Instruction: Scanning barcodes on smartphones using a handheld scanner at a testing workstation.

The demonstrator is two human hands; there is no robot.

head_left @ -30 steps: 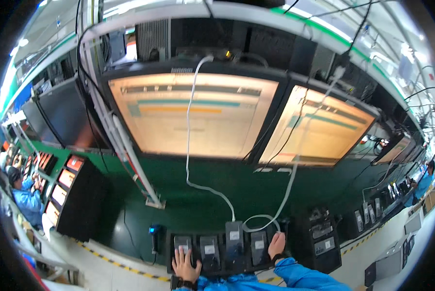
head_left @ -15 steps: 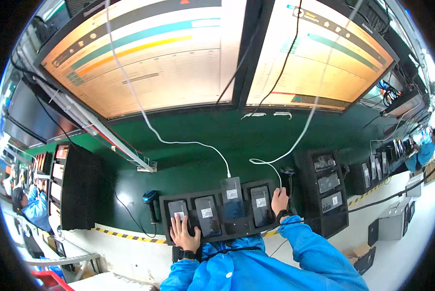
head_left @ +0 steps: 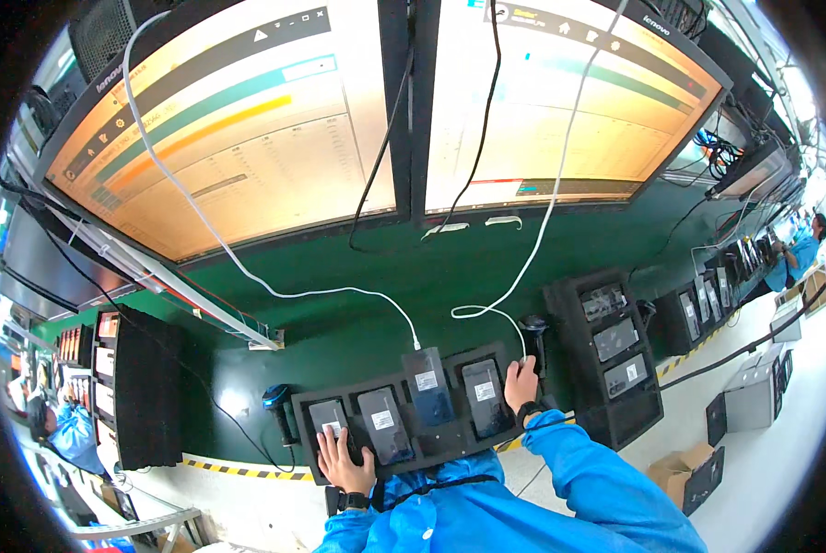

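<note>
Green table (head_left: 367,327), black tray (head_left: 450,439) at its near edge. Left hand (head_left: 345,461) spread flat over leftmost phone (head_left: 326,413); right hand (head_left: 521,385) pinches white cable (head_left: 524,347) beside rightmost phone (head_left: 486,396). Step, judged: cable hookup; next calls for squaring cable to phone. Beyond: two monitors (head_left: 560,120).

I'm in an electronics workshop, at what looks like a factory line. The green bench top (head_left: 339,332) has black-and-yellow striped tape (head_left: 238,470) along its near edge; over its far side, a left monitor (head_left: 238,129) and a right monitor (head_left: 560,111) show software windows. A left scanner (head_left: 279,405) and a right scanner (head_left: 537,341) flank my black tray (head_left: 440,441), whose slots hold flat, phone-like devices (head_left: 387,433) with white labels. Farther along, co-workers at left (head_left: 72,433) and right (head_left: 802,258) wear blue, like my smock (head_left: 579,461).
</note>
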